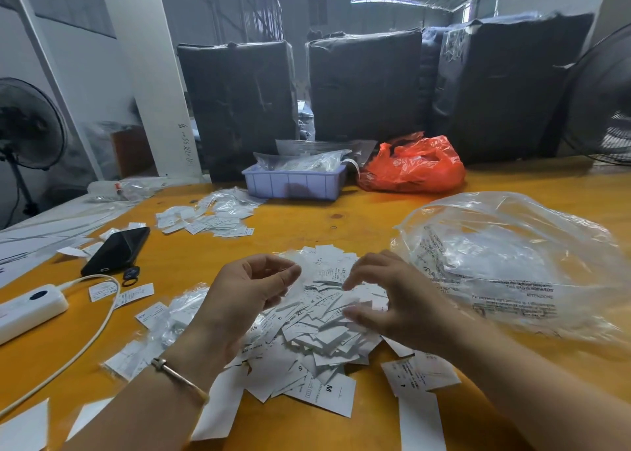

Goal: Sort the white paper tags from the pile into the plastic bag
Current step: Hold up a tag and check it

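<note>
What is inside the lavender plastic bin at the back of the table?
The lavender bin holds clear plastic bags that rise above its rim; they seem to contain white tags. Its walls hide whatever lies beneath them.

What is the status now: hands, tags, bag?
Left hand curled above tag pile, right hand fingering it. Clear plastic bag lies right of pile. Nothing in between.

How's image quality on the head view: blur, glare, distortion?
Head view: the right hand is motion-blurred at the fingertips, while the left hand is sharper; specular glare streaks the crumpled clear plastic bag; wide-angle distortion bends the orange wooden table edge and tilts the white pillar; the background hall is dim, and the pile of white paper tags is evenly lit, with size letters legible.
</note>
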A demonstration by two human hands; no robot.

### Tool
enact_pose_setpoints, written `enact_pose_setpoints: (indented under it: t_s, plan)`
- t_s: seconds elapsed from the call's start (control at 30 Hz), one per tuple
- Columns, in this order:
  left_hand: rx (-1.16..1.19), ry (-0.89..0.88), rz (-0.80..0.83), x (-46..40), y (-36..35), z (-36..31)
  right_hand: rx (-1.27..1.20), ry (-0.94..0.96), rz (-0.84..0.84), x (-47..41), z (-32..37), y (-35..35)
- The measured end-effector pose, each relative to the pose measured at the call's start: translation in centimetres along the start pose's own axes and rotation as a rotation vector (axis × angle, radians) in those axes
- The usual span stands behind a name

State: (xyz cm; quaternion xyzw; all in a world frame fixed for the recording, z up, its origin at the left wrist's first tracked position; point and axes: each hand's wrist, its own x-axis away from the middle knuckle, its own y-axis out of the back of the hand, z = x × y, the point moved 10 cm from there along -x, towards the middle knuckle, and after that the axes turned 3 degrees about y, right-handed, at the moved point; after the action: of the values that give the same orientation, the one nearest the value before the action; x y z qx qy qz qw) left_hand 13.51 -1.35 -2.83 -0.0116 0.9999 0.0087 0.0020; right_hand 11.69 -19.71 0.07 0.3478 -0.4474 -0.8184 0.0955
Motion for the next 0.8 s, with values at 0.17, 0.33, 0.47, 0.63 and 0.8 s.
enact_pose_setpoints:
  t_s: [0.17,0.33,0.47,0.63,0.8]
  plan:
    - [0.12,0.062,0.022,-0.2,-0.1,0.3,0.112,0.061,0.073,0.1,-0.3,0.1]
    - [0.279,0.136,0.089,0.1,-0.9,0.6,0.226,0.127,0.082,0.2,0.1,-0.5]
    - [0.327,0.182,0.166,0.3,-1.6,0.8,0.243,0.145,0.031,0.1,0.4,0.1]
    - [0.153,0.242,0.275,0.8,-2.6,1.5,-0.234,0.011,-0.115,0.2,-0.5,2.7]
    - [0.161,0.233,0.281,0.9,-2.9,1.3,-0.918,-0.297,-0.268,0.7,-3.7,3.5]
